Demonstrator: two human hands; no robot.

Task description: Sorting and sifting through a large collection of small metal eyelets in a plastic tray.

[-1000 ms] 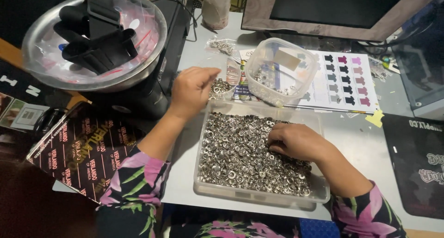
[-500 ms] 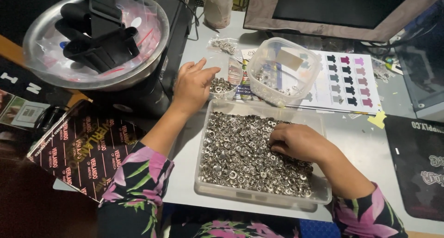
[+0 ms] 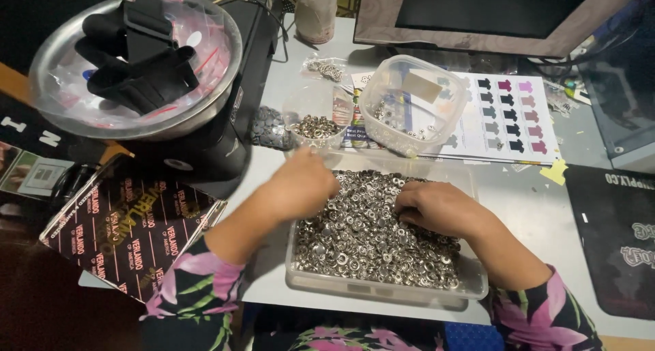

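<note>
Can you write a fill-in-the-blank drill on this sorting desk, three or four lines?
1. Both hands rest in the clear rectangular plastic tray full of small silver metal ____.
2. The black gloves lie in a round ____ bowl.
3. The left hand is at the tray's ____ edge.
4. The right hand lies palm ____ on the pile.

Missing words: rings; metal; left; down

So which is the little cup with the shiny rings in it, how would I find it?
Start at the big clear tray heaped with silver rings, where both hands are. Just beyond its far-left corner stands a small round clear cup. Unlike the bigger squarish tub beside it, which is nearly empty, it is round and holds a little pile.
</note>
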